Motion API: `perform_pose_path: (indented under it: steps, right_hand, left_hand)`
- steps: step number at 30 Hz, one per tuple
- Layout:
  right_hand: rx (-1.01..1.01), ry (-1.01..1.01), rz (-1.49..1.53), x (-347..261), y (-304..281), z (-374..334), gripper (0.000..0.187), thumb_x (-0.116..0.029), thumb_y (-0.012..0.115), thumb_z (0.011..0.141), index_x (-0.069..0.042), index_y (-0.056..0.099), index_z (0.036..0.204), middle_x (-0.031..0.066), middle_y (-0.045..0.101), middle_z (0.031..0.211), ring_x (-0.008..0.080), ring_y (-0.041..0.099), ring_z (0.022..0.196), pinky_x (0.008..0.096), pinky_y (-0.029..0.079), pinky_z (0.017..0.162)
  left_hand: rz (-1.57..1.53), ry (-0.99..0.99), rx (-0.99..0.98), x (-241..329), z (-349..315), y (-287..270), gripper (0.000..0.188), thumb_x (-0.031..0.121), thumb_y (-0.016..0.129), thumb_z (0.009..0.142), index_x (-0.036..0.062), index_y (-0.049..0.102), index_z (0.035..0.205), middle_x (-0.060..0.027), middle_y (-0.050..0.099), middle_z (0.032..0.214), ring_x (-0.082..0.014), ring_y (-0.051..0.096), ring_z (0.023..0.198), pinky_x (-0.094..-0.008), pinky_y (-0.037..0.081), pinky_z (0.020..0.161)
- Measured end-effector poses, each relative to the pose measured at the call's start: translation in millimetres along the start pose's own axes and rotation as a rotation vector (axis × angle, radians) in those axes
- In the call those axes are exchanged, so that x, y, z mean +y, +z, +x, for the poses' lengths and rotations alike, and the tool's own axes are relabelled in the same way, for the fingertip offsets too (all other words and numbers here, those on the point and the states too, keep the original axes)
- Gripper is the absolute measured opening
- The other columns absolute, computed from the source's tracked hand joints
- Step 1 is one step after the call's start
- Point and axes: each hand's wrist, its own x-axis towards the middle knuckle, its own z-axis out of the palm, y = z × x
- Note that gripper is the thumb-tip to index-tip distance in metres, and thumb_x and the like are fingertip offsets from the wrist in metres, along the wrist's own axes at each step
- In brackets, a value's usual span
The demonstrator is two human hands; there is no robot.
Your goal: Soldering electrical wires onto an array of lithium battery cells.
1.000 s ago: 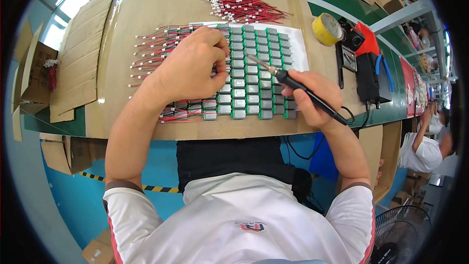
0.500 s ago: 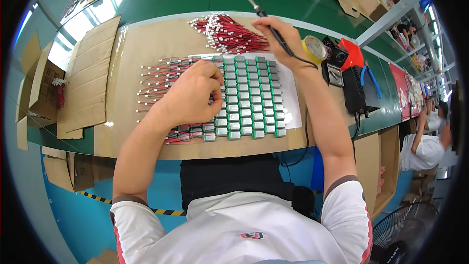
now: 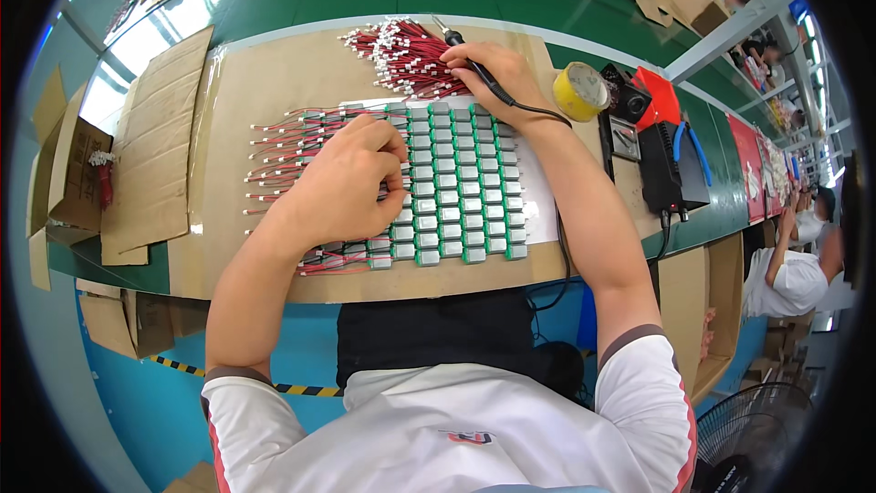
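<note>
My right hand (image 3: 504, 82) grips a soldering iron (image 3: 491, 82), its metal tip pointing up and away, to the far left. Those fingers are beside a heap of red wire leads with white plugs (image 3: 401, 57). My left hand (image 3: 351, 173) is closed in a pinch over the left part of a block of small silver battery cells with green edges (image 3: 447, 181). Whatever its fingertips hold is hidden behind the hand. Red and black leads with white plugs (image 3: 274, 153) stick out leftward from the cells.
Right of my right hand stand a yellow tape roll (image 3: 581, 91), a black box-shaped unit (image 3: 659, 164) and blue-handled pliers (image 3: 680, 151). A flat cardboard sheet (image 3: 164, 141) and an open carton (image 3: 78, 160) lie left. A co-worker (image 3: 789, 274) sits far right.
My right hand has moved left and slightly down with the soldering iron, closer to the wire heap. The left hand keeps its pinch over the cells; the whole view has shifted slightly.
</note>
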Motion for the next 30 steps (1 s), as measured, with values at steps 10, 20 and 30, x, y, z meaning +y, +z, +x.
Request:
perform_pose_path:
  steps: [10,20,30]
  right_hand:
    - [0.09,-0.132,-0.043,0.1,-11.3,0.3,0.025,-0.003,0.076,0.096,-0.004,0.075,0.121,0.0133,0.08,0.109,0.0267,0.078,0.098,0.0353,0.062,0.087]
    - [0.103,-0.104,-0.006,-10.5,-20.1,-3.6,0.022,-0.002,0.072,0.097,-0.006,0.074,0.119,0.0147,0.078,0.104,0.0323,0.076,0.095,0.0402,0.061,0.083]
    - [0.327,-0.157,-0.028,-21.0,-19.7,-11.1,0.024,0.004,0.078,0.092,-0.006,0.079,0.114,0.0123,0.081,0.103,0.0254,0.078,0.088,0.0318,0.061,0.077]
  left_hand:
    - [0.023,0.012,0.001,3.9,0.8,-3.7,0.01,0.002,0.079,0.073,0.0021,0.069,0.072,-0.0103,0.068,0.106,-0.0307,0.063,0.103,-0.0416,0.054,0.092]
    - [0.006,0.003,-0.021,5.8,2.0,-4.9,0.011,0.002,0.08,0.073,0.0019,0.069,0.073,-0.0106,0.068,0.106,-0.0313,0.064,0.103,-0.0422,0.054,0.092]
    - [-0.004,-0.006,-0.013,5.1,1.5,-6.1,0.01,0.001,0.08,0.073,0.0016,0.07,0.075,-0.0104,0.068,0.109,-0.0318,0.063,0.106,-0.0422,0.054,0.094]
